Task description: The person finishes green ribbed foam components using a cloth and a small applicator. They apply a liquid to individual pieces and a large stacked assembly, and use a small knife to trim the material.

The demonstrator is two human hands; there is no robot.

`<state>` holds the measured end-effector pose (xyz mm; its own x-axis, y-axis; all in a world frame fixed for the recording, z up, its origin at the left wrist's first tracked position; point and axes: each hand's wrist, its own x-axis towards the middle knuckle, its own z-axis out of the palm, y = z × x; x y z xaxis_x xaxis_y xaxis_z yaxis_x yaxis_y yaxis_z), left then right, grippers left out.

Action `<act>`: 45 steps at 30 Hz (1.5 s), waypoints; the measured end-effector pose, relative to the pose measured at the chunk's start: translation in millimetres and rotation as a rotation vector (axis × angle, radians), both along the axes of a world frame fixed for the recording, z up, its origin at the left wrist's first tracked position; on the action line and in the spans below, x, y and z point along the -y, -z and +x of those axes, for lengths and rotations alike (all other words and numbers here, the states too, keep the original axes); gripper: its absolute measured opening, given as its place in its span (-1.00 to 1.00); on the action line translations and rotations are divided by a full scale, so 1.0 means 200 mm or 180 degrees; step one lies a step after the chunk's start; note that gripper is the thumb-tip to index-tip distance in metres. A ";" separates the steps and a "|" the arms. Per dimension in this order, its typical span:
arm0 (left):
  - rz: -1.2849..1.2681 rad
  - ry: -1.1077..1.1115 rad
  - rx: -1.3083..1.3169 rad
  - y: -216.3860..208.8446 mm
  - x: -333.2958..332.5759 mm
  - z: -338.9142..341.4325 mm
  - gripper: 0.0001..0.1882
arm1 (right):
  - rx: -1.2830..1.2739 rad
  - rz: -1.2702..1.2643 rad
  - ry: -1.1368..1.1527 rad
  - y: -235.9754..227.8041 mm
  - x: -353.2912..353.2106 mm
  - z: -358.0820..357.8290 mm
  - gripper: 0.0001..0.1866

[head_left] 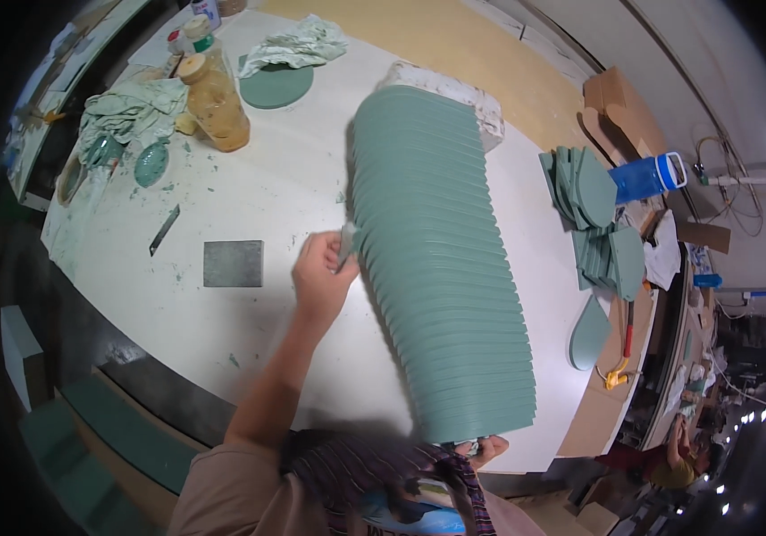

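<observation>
A long row of green panels with rounded ends (436,259) lies fanned and overlapping down the middle of the white table. My left hand (320,268) is at the row's left edge, its fingers pinched on a small flat grey-green piece (347,242) that touches the panel edges. What kind of piece it is I cannot make out. My right hand (488,450) is at the near end of the row, mostly hidden; its fingers look curled by a small pale thing that is too covered to name.
A white-smeared block (492,116) stands against the row's far end. Left lie a grey rectangular plate (234,264), a dark blade-like strip (165,230), rags (137,112) and an amber bottle (218,112). At right are loose green panels (584,188) and a blue jug (642,180).
</observation>
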<state>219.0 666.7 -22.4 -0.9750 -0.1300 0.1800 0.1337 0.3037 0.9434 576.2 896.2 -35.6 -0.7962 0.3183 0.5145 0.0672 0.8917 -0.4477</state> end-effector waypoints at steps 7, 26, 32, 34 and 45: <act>0.0081 0.0014 -0.0075 -0.17 -0.02 -0.06 -0.73 | 0.0036 0.0062 -0.0068 -0.04 -0.01 -0.02 -0.43; -0.0276 -0.0035 -0.0131 -0.02 0.01 0.06 -0.69 | 0.0144 -0.0059 0.0135 -0.02 0.02 -0.01 -0.55; -0.0803 0.0129 -0.0877 -0.27 -0.02 -0.08 -0.66 | 0.0190 -0.0069 0.0139 -0.01 0.01 0.01 -0.55; -0.0838 0.0188 -0.0926 -0.19 -0.03 -0.05 -0.66 | 0.0164 -0.0077 0.0189 0.01 0.01 0.03 -0.55; 0.1053 0.0272 0.0672 -0.18 0.16 0.16 -0.72 | 0.0081 -0.0048 0.0218 0.00 0.02 0.00 -0.53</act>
